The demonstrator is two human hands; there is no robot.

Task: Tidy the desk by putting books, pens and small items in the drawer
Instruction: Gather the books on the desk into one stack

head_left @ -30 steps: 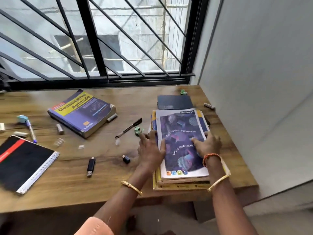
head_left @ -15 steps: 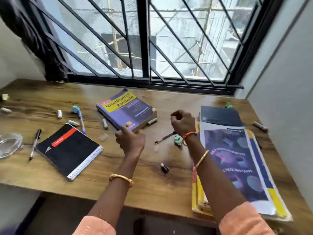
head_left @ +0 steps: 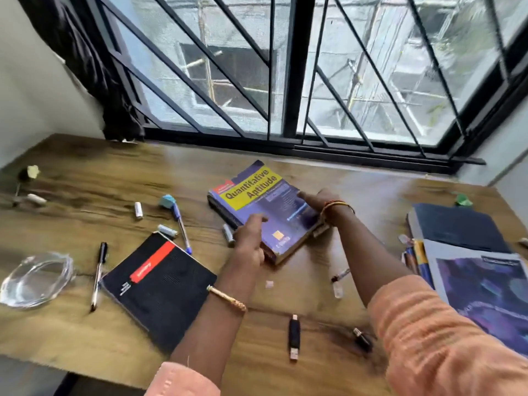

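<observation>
Both hands' grip spans thick book (head_left: 258, 207) on cluttered wooden desk (head_left: 85, 178)

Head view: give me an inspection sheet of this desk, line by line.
Surface: wooden desk, crowded.
Job's things: Quantitative Aptitude book; black notebook; book stack at right; black pen; blue pen.
Clutter: USB stick; glass dish.
Grippers: left hand and right hand both on the Aptitude book.
Cables: nothing seen.
Surroundings: barred window; no drawer in view.
</observation>
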